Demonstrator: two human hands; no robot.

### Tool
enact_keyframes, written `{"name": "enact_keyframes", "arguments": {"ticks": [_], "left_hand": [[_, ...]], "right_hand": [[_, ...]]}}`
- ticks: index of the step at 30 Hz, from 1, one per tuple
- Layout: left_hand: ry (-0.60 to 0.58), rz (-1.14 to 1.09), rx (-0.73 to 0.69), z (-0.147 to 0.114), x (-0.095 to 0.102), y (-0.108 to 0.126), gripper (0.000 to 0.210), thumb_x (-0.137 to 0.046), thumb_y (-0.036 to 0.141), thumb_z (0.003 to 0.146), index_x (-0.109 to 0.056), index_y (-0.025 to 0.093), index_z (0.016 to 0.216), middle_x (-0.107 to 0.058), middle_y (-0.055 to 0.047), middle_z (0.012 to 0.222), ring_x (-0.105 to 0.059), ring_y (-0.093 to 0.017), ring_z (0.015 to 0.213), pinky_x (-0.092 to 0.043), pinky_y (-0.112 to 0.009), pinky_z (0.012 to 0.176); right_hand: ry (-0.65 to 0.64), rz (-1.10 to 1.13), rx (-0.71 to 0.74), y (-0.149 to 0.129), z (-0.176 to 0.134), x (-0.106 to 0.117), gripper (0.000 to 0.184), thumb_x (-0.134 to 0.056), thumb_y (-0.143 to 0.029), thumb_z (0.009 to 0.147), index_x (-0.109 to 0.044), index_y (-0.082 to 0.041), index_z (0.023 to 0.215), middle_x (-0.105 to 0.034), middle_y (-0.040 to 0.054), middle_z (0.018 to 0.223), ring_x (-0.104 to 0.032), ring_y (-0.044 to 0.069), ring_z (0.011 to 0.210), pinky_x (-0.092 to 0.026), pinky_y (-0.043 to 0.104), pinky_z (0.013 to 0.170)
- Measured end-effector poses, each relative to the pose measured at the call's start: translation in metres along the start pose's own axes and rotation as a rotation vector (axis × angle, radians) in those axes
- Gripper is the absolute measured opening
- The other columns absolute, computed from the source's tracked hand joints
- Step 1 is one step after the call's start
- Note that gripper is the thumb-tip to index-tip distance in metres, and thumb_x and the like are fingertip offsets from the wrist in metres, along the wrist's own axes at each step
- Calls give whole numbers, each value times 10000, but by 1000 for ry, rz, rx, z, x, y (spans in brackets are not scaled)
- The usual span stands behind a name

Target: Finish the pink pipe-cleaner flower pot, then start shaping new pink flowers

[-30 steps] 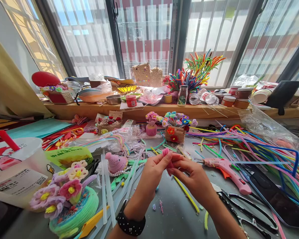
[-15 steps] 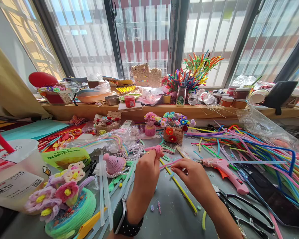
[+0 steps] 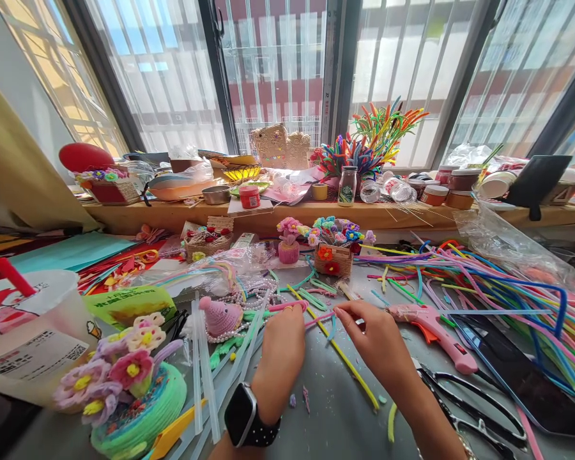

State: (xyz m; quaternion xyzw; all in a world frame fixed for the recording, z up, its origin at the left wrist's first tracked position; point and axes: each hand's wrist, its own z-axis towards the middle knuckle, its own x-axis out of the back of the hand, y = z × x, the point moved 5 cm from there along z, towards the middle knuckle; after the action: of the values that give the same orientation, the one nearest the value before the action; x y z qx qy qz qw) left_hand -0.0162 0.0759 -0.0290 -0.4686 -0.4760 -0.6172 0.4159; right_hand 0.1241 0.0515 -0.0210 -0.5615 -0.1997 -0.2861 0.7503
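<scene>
The pink pipe cleaner (image 3: 311,317) – likely light, fuzzy and easily bent – is stretched just left of the glue gun (image 3: 431,326), left hand (image 3: 280,345) pinching one end, right hand (image 3: 371,335) pinching the other – ends grip best.

The glue gun (image 3: 431,326) lies right of my right hand (image 3: 376,338). Scissors (image 3: 474,409) lie nearer me. A cup (image 3: 33,332) stands far left.

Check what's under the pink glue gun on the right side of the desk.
The pink glue gun lies on the bare grey desk, nozzle toward the right hand. A blue pipe cleaner runs by its handle. Whatever is directly beneath its body is hidden.
</scene>
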Motion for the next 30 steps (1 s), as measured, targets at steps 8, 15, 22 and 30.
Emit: {"name": "enact_keyframes", "arguments": {"ticks": [8, 15, 22, 30], "left_hand": [[188, -127, 33, -1, 24, 4, 251, -373, 110, 833, -577, 147, 974, -655, -106, 940, -601, -218, 908, -445, -336, 780], [62, -929, -133, -6, 33, 15, 188, -542, 210, 757, -609, 168, 927, -677, -28, 805, -623, -167, 766, -468, -281, 735], [-44, -1206, -106, -9, 31, 21, 279, -548, 351, 771, -627, 136, 930, -695, -69, 854, -626, -184, 808, -467, -272, 710], [62, -1071, -259, -13, 39, 27, 250, -469, 291, 837, -663, 168, 938, -696, -47, 916, -611, -176, 881, -437, -268, 822]], "right_hand": [[10, 24, -36, 0, 1, 3, 347, -399, -416, 850, -636, -176, 769, -659, 71, 776, -578, 203, 697, -413, 328, 645], [-10, 561, -111, -2, 1, 6, 331, -538, -460, 772, -594, -177, 934, -625, 24, 748, -532, 125, 568, -443, 257, 539], [202, 1102, -310, 6, -1, 19, 260, -761, -374, 571, -647, -158, 661, -612, -17, 567, -541, 72, 509, -462, 180, 512], [111, 1287, -396, 5, -2, 10, 231, -770, -339, 569, -650, -144, 595, -638, 1, 570, -563, 65, 484, -436, 137, 433]]}}
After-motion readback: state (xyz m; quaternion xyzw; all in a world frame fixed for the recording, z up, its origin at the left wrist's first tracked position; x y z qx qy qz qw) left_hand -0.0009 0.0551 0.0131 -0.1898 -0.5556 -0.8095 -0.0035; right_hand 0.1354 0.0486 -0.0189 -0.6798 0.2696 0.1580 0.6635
